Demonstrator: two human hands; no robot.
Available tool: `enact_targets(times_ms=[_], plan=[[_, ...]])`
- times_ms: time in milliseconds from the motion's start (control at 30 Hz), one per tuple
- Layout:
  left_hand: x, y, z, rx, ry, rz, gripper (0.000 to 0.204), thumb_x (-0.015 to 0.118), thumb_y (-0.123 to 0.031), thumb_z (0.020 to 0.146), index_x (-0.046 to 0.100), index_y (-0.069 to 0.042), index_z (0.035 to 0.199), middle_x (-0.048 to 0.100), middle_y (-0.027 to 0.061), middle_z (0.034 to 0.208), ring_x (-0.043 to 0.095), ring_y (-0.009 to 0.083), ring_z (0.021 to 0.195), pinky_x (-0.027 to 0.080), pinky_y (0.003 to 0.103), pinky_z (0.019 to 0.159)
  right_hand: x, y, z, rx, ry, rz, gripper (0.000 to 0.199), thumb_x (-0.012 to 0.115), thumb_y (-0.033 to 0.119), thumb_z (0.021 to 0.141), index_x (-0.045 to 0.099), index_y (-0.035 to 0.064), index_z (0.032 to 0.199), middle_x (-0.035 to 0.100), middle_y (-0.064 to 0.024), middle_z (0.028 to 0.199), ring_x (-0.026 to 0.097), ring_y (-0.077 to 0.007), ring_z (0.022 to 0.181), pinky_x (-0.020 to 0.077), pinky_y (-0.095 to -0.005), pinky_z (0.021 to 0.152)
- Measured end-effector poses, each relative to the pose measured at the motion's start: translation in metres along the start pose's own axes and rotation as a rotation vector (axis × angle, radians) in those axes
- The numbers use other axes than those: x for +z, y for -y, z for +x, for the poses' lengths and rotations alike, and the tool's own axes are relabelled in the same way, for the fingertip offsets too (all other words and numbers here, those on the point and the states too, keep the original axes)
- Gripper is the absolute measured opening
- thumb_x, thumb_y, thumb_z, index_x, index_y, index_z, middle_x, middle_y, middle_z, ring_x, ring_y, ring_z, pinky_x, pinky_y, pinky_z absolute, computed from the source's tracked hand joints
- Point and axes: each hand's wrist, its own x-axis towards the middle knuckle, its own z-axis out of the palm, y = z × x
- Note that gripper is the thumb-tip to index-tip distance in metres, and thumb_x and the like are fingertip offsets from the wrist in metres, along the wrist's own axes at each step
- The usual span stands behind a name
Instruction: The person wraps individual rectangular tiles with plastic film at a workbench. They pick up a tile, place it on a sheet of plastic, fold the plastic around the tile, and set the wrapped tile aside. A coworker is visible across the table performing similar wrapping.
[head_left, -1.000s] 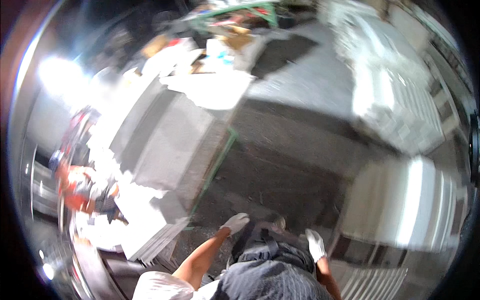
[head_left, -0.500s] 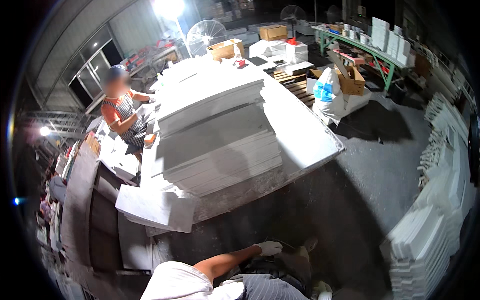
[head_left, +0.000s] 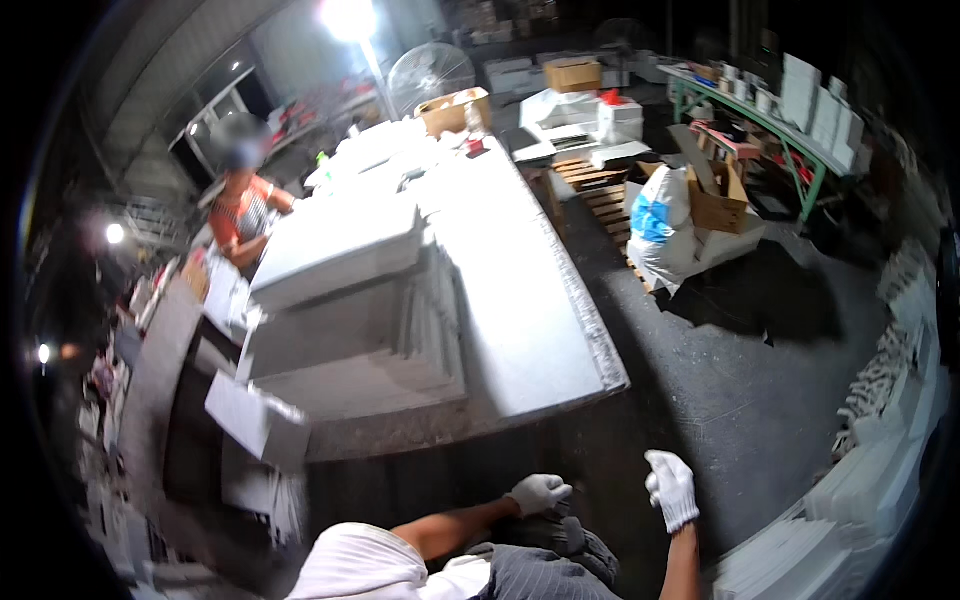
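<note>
The stack of white slabs (head_left: 340, 240) stands on the big pale counter (head_left: 535, 330) ahead of you and to your left, its near side in shadow and some slabs in it set on edge; it is out of contact with you. The left hand (head_left: 540, 494), in a white knitted glove, is low in front of your dark, striped clothing, fingers loosely curled, with nothing visible in it; whether the fingertips meet, you cannot be told from this angle. The right hand (head_left: 671, 488), gloved alike, is raised over dark floor beyond the counter's near corner, thumb and fingers apart, gripping nothing. To pass this corner well, it seems best to keep both hands clear of the rough edge and mind the smaller slabs (head_left: 258, 420) jutting out at the left. Your left forearm (head_left: 460, 530) reaches across from the white sleeve, elbow bent; your right forearm (head_left: 682, 565) rises almost straight from the lower edge. Farther out, a piled row of white slabs (head_left: 800, 555) lies to your right, a white sack with a blue patch (head_left: 662, 225) beside a cardboard box (head_left: 718, 208) ahead, and a co-worker in orange (head_left: 232, 220) across the counter.
</note>
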Motion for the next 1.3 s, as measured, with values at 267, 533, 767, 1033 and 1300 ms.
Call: enact_targets(times_ms=[267, 533, 767, 1033, 1300], plan=[[0.003, -0.099, 0.179, 0.025, -0.124, 0.118, 0.047, 0.059, -0.049, 0.092, 0.066, -0.005, 0.079, 0.06, 0.0152, 0.068, 0.058, 0.0209, 0.064, 0.045, 0.04, 0.063, -0.076, 0.059, 0.136, -0.102, 0.207, -0.226, 0.029, 0.061, 0.023, 0.094, 0.064, 0.0013, 0.113, 0.067, -0.0053, 0.082, 0.06, -0.0122, 0.066, 0.0514, -0.0274, 0.061], [-0.034, -0.301, 0.339, 0.276, -0.02, 0.147, 0.044, 0.055, -0.046, 0.096, 0.065, -0.003, 0.098, 0.065, 0.0147, 0.081, 0.063, 0.0286, 0.073, 0.049, 0.041, 0.069, -0.282, -0.019, 0.144, 0.355, -0.429, 0.242, 0.032, 0.058, 0.038, 0.095, 0.063, 0.008, 0.106, 0.063, -0.0038, 0.079, 0.053, -0.0142, 0.059, 0.0424, -0.031, 0.05], [-0.046, -0.262, 0.422, -0.014, -0.142, 0.151, 0.043, 0.052, -0.047, 0.094, 0.064, -0.006, 0.101, 0.068, 0.0158, 0.094, 0.065, 0.0351, 0.09, 0.05, 0.044, 0.078, -0.36, -0.045, 0.319, 0.379, -0.202, -0.125, 0.028, 0.064, 0.034, 0.091, 0.067, 0.0077, 0.1, 0.062, -0.0029, 0.073, 0.051, -0.0105, 0.055, 0.0425, -0.0275, 0.047], [-0.01, -0.189, 0.392, -0.512, -0.568, -0.3, 0.038, 0.05, -0.031, 0.091, 0.066, -0.005, 0.112, 0.068, 0.0181, 0.109, 0.064, 0.0334, 0.104, 0.05, 0.042, 0.089, -0.417, 0.128, 0.539, 0.24, 0.112, -0.385, 0.026, 0.056, 0.035, 0.095, 0.062, 0.0104, 0.1, 0.052, -0.0013, 0.061, 0.045, -0.01, 0.041, 0.0434, -0.0311, 0.036], [0.036, -0.152, 0.42, -0.699, -0.605, -0.451, 0.039, 0.052, -0.036, 0.086, 0.07, -0.007, 0.105, 0.07, 0.0174, 0.103, 0.066, 0.0333, 0.097, 0.05, 0.041, 0.087, -0.24, 0.241, 0.662, 0.127, 0.523, -0.355, 0.023, 0.064, 0.025, 0.093, 0.068, 0.0057, 0.105, 0.059, 0.0017, 0.072, 0.048, -0.0045, 0.051, 0.0366, -0.0215, 0.041]])
